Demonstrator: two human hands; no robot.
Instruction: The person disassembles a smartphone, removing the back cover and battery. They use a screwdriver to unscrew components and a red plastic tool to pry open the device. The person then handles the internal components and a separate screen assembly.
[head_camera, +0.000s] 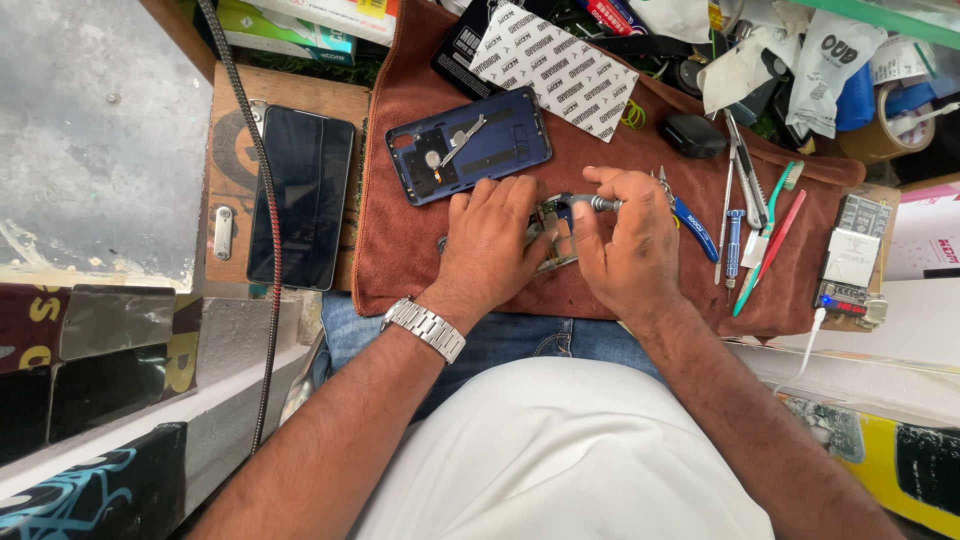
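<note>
- Far to the left of both hands, a black phone (301, 197) lies screen-up on a wooden board (232, 150).
- Just beyond the left hand's fingertips, a blue phone back cover (468, 145) lies inside-up on the brown towel (400, 260) that covers the worktop.
- The left hand (488, 243), with a metal watch (425, 328) on its wrist, lies flat with fingers spread, pressing down on the opened phone (552, 236).
- The opened phone sits between the two hands, mostly hidden under them.
- The right hand (630, 238) pinches a small screwdriver (592, 203) in its curled fingers, with the tip pointing towards the phone.
- To the right of the right hand lie blue-handled pliers (695, 227), a blue screwdriver (733, 245), tweezers (745, 172) and a green toothbrush (768, 232).
</note>
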